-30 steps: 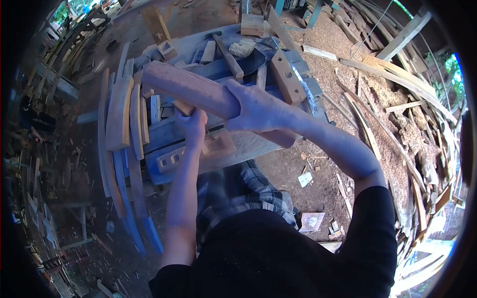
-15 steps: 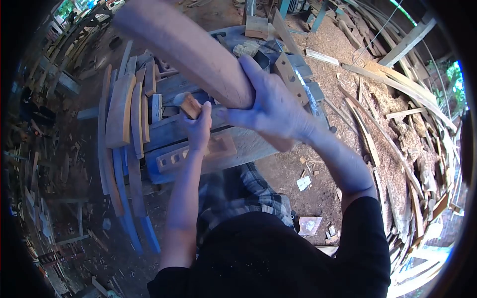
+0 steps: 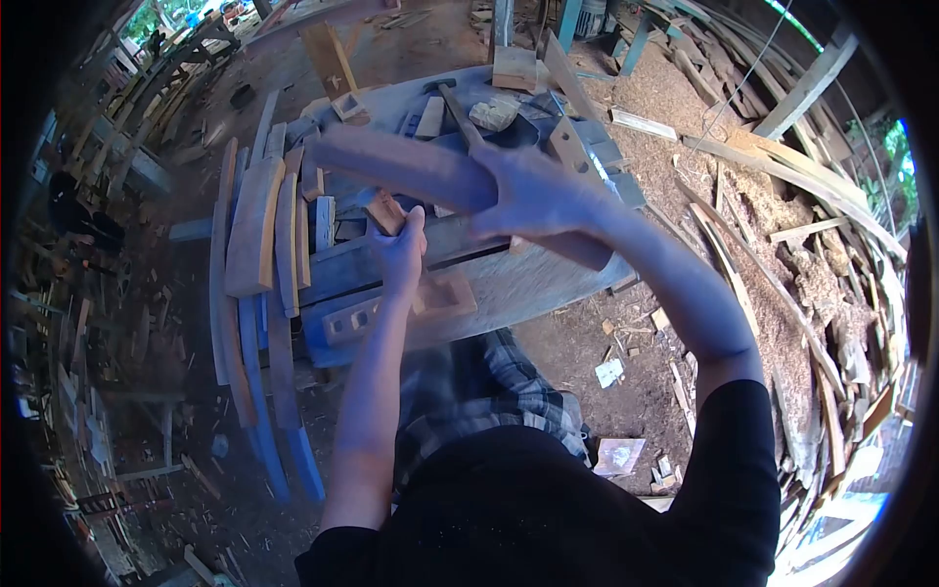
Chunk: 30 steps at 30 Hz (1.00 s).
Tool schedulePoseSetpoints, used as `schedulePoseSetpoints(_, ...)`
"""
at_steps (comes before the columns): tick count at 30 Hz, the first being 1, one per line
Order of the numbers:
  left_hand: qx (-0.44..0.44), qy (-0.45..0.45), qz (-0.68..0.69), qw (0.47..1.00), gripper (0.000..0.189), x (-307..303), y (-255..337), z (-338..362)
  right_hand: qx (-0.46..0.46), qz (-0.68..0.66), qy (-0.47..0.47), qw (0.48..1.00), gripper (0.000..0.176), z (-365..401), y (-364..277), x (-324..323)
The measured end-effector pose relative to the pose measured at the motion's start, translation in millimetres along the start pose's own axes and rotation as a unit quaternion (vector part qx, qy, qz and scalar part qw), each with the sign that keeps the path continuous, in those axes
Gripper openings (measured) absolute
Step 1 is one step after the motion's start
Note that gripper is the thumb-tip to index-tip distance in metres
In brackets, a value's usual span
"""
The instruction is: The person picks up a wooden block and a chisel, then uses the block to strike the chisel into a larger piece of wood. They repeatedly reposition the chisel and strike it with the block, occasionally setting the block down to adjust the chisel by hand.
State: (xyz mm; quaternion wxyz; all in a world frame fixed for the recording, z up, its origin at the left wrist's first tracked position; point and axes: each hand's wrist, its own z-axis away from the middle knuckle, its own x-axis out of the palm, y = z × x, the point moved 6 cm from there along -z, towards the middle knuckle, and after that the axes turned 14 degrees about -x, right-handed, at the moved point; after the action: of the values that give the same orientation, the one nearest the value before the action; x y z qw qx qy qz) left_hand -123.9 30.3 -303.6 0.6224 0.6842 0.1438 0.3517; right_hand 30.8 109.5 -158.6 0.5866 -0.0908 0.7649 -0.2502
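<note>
My right hand (image 3: 543, 196) grips a thick wooden beam (image 3: 401, 168) from above, thumb and fingers astride it; the beam slants over the workbench and is smeared by motion. My left hand (image 3: 401, 259) is closed around a short wooden piece (image 3: 386, 210), perhaps a tool handle, whose far end looks blurred. Below the left hand, a wooden piece with square mortises (image 3: 450, 293) lies along the bench's near edge, partly covered by my forearm. A hammer (image 3: 455, 108) rests on the bench beyond my right hand.
Long boards (image 3: 256, 230) overhang the workbench (image 3: 528, 279) on the left. A wooden block with round holes (image 3: 567, 147) sits on its right side. Wood shavings (image 3: 636, 103) and scrap planks cover the ground to the right. A person (image 3: 83, 215) is at far left.
The beam has come down and closer to the bench, its far end dropping from the top of the view. My right hand's fingers have spread wider over it. My left hand keeps its hold.
</note>
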Motion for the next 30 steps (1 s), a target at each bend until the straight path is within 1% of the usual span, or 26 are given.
schedulePoseSetpoints(1,-0.014,-0.004,0.003,1.000,0.022,-1.7,-2.7,0.3,-0.009,0.012,0.005,1.000,0.073,-0.3,-11.2,-14.7)
schedulePoseSetpoints(2,-0.020,-0.003,0.003,1.000,0.022,-0.3,-4.4,0.7,0.015,-0.014,0.035,0.999,0.066,1.1,-25.5,-26.5)
schedulePoseSetpoints(3,-0.015,-0.001,-0.007,1.000,0.022,2.0,-4.6,1.2,0.018,-0.016,0.030,0.999,0.066,2.0,-24.2,-17.3)
schedulePoseSetpoints(5,-0.005,0.000,-0.018,1.000,0.021,5.2,-2.4,3.8,-0.074,-0.089,0.153,0.981,0.061,2.9,-26.3,-11.2)
schedulePoseSetpoints(6,0.007,0.003,0.006,1.000,0.021,6.4,1.0,5.5,-0.028,0.005,0.006,1.000,0.061,4.3,-20.4,7.6)
schedulePoseSetpoints(7,0.019,0.003,0.029,0.999,0.021,5.8,3.9,5.3,-0.031,0.006,0.011,0.999,0.061,4.2,-19.7,5.2)
schedulePoseSetpoints(9,0.019,-0.018,0.031,0.999,0.021,-0.7,1.9,-5.3,0.021,0.041,-0.039,0.998,0.062,3.1,-6.9,3.2)
schedulePoseSetpoints(10,0.009,-0.031,0.034,0.999,0.020,-4.7,-4.8,-5.6,-0.036,0.023,-0.008,0.999,0.064,0.6,-16.4,-10.4)
schedulePoseSetpoints(11,0.002,-0.031,0.034,0.999,0.020,-3.8,-6.9,-3.1,-0.031,0.020,-0.011,0.999,0.064,1.2,-24.0,-12.3)
schedulePoseSetpoints(13,0.004,-0.030,-0.011,0.999,0.021,2.1,-6.3,0.8,-0.018,-0.110,0.093,0.989,0.065,1.3,-37.2,-19.6)
schedulePoseSetpoints(14,0.005,-0.030,-0.010,0.999,0.021,4.5,-4.2,3.5,-0.067,-0.091,0.125,0.986,0.066,2.0,-31.0,-6.6)
schedulePoseSetpoints(15,-0.004,-0.025,-0.002,1.000,0.021,6.2,-1.7,6.4,-0.070,-0.089,0.125,0.986,0.066,2.1,-18.8,3.2)
schedulePoseSetpoints(16,-0.010,-0.022,0.005,1.000,0.022,6.8,0.6,6.2,-0.028,-0.029,0.043,0.998,0.065,-2.1,-14.4,10.1)
schedulePoseSetpoints(17,-0.008,-0.025,0.003,1.000,0.022,4.2,1.4,2.2,0.017,0.031,-0.039,0.999,0.064,-1.9,-7.3,14.5)
schedulePoseSetpoints(18,-0.008,-0.025,0.019,0.999,0.021,-1.6,0.1,-4.5,0.020,0.070,-0.051,0.996,0.065,0.5,-0.7,2.6)
schedulePoseSetpoints(19,-0.015,-0.024,0.033,0.999,0.021,-7.2,-5.6,-6.4,0.022,0.068,-0.053,0.996,0.065,0.8,-11.4,-8.3)
schedulePoseSetpoints(21,-0.028,-0.019,0.032,0.999,0.022,-5.1,-5.1,1.0,0.011,-0.033,0.034,0.999,0.071,2.4,-29.0,-22.3)
schedulePoseSetpoints(22,-0.023,-0.018,0.015,0.999,0.022,-1.4,-2.4,5.2,-0.003,-0.074,0.079,0.994,0.077,2.4,-27.8,-15.0)
schedulePoseSetpoints(23,-0.014,-0.017,-0.003,1.000,0.022,2.5,1.6,6.8,-0.006,-0.072,0.080,0.994,0.077,4.8,-12.7,4.3)
schedulePoseSetpoints(24,0.007,-0.032,-0.007,0.999,0.022,4.7,0.8,7.9,-0.026,-0.037,0.059,0.997,0.077,7.5,6.0,29.9)
schedulePoseSetpoints(25,0.013,-0.033,-0.008,0.999,0.022,0.2,0.9,6.8,-0.047,-0.001,0.039,0.998,0.077,5.9,-0.7,31.9)
schedulePoseSetpoints(26,-0.001,-0.024,0.020,1.000,0.021,-8.4,-0.6,3.7,0.001,0.022,-0.009,1.000,0.074,7.1,8.5,25.4)
schedulePoseSetpoints(27,-0.015,-0.014,0.050,0.999,0.021,-16.0,-3.9,-0.6,-0.002,0.026,-0.008,1.000,0.074,7.9,10.8,15.0)
schedulePoseSetpoints(29,-0.023,-0.016,0.050,0.998,0.023,-17.6,-1.8,5.4,0.030,-0.010,-0.016,0.999,0.074,9.8,-4.5,-7.2)
schedulePoseSetpoints(30,-0.022,-0.015,0.028,0.999,0.023,-15.1,-1.1,11.3,0.008,-0.040,0.016,0.999,0.075,11.3,-17.7,-12.4)
